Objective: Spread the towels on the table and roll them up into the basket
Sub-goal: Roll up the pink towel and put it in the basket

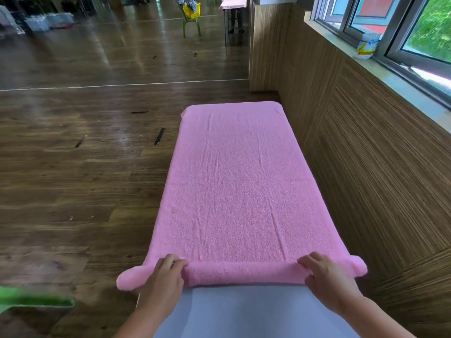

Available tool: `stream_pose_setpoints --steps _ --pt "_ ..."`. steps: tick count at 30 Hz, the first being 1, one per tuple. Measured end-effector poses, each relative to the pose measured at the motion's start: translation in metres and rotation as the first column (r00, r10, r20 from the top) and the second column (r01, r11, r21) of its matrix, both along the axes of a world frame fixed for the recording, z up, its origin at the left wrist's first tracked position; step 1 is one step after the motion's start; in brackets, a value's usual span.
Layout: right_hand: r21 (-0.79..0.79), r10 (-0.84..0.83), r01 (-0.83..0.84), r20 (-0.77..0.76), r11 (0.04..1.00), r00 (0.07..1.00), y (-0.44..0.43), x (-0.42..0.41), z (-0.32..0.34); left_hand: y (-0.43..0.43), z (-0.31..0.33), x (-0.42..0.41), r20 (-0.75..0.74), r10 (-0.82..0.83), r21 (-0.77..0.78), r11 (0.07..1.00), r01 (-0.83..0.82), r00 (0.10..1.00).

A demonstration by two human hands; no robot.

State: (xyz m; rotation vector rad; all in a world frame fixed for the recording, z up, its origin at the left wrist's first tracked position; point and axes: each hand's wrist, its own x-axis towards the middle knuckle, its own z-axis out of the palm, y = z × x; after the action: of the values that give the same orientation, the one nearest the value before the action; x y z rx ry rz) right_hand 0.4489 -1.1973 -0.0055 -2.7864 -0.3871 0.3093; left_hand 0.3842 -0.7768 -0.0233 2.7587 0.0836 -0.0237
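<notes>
Head view shows your pink terry towel lying flat along the pale grey table, covering it from the far end to just ahead of your hands. The towel's near edge is turned over into a low roll that runs across the table, and both ends of that roll stick out past the table's sides. Your left hand grips the roll near its left end, fingers curled over the top. Your right hand grips it near the right end in the same way. Bare table shows between your forearms, on your side of the roll. On your right the towel's long edge runs close beside the wood-panelled wall, with only a narrow gap. On your left the dark wooden floor lies open and wide. A yellow plastic basket sits on a green chair far off across the room, well apart from the table.
</notes>
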Motion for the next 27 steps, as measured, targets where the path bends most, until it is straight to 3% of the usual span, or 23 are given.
stream_pose_setpoints --steps 3,6,11,15,20,22,25,27 --pt "-0.027 0.098 -0.098 -0.009 0.995 0.995 -0.005 -0.010 -0.005 0.001 -0.007 -0.009 -0.007 -0.064 -0.001 0.998 0.064 0.998" --pt "-0.114 0.154 -0.144 0.086 0.983 0.984 -0.003 -0.001 -0.010 0.005 -0.008 -0.001 -0.025 -0.086 0.053 0.995 0.087 0.996" --pt "-0.233 0.178 -0.173 0.002 0.957 0.984 -0.004 0.007 0.010 0.009 -0.006 0.002 0.037 -0.112 0.154 0.982 0.105 0.993" --pt "-0.186 0.117 -0.126 -0.056 0.975 0.992 0.002 0.014 0.021 0.011 0.001 0.002 0.018 -0.099 0.193 0.977 0.094 0.995" --pt "-0.103 -0.015 0.011 -0.035 0.995 0.999 0.005 0.013 0.005 -0.002 0.010 0.009 0.007 0.060 0.034 0.998 -0.060 0.998" --pt "-0.036 0.011 -0.011 -0.011 0.999 1.000 0.000 0.003 -0.003 -0.005 0.005 0.001 -0.017 -0.023 0.017 1.000 0.023 1.000" --pt "-0.031 0.109 -0.108 0.067 0.994 0.992 -0.005 -0.006 -0.013 -0.002 -0.001 -0.004 -0.102 -0.104 0.084 0.990 0.113 0.989" --pt "-0.086 0.146 -0.136 0.121 0.987 0.982 -0.002 -0.004 -0.009 -0.001 0.000 -0.001 -0.064 -0.101 0.099 0.989 0.107 0.993"
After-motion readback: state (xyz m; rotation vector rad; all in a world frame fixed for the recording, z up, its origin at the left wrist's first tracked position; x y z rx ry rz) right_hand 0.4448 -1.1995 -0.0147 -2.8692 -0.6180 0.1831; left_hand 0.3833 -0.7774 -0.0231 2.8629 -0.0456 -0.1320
